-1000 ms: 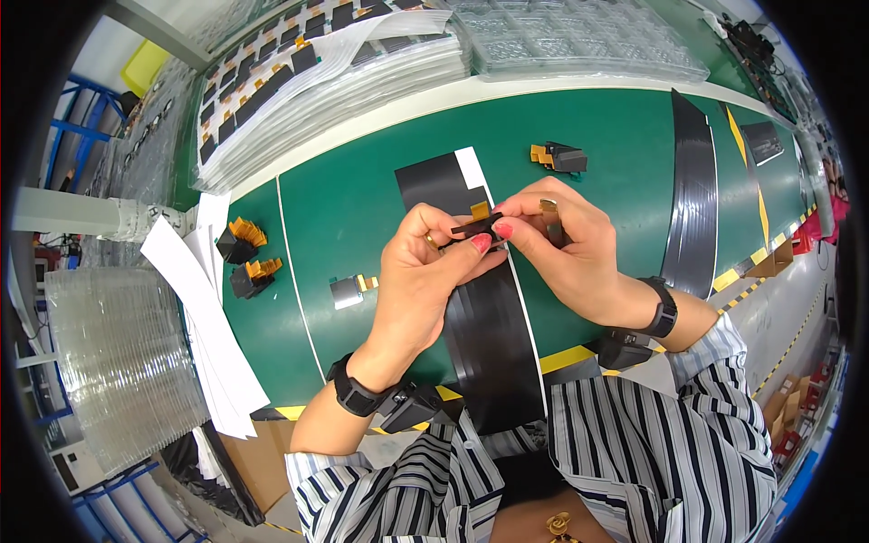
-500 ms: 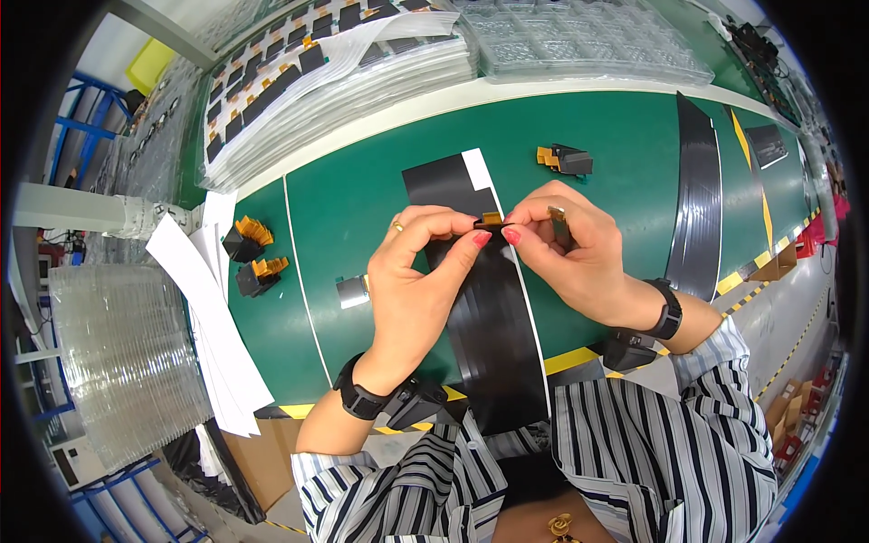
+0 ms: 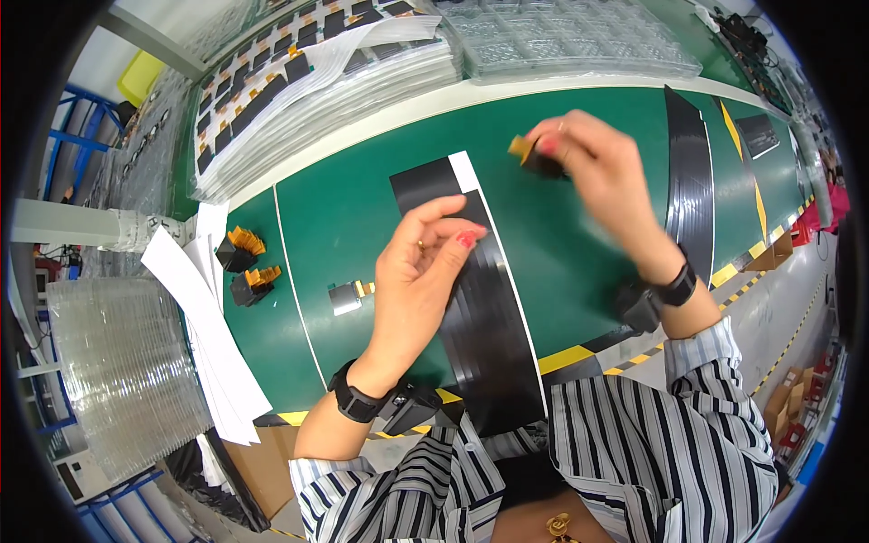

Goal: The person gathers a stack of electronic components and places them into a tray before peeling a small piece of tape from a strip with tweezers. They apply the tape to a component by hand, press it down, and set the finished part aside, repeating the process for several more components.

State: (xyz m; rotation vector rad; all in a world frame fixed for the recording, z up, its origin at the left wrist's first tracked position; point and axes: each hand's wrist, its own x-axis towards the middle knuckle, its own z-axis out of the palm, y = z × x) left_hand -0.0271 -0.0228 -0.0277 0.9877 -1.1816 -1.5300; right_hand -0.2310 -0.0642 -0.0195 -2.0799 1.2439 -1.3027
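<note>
My right hand (image 3: 593, 167) is over the far right of the green mat, blurred by motion. Its thumb and forefinger are pinched on a small black flat module with an orange flex cable (image 3: 520, 149), at the small dark pile (image 3: 546, 166) under the fingers. How many modules the fingers hold cannot be made out. My left hand (image 3: 416, 285) hovers above the long black sheet (image 3: 489, 353), fingers loosely bent and apart, with nothing in them. Beside it on the left lies one module with a silvery face (image 3: 346, 298) and an orange cable.
Two small piles of orange-cabled modules (image 3: 243, 251) sit on the green mat (image 3: 326, 226) at the left, near white paper strips (image 3: 204, 335). Loaded stacked trays (image 3: 362, 95) and clear plastic trays (image 3: 570, 41) stand behind. Another black strip (image 3: 690, 181) lies at the right.
My hands have parted. The right has moved away to the right, up to the pile, with the module that both hands held; the left has let go and stayed above the black sheet.
</note>
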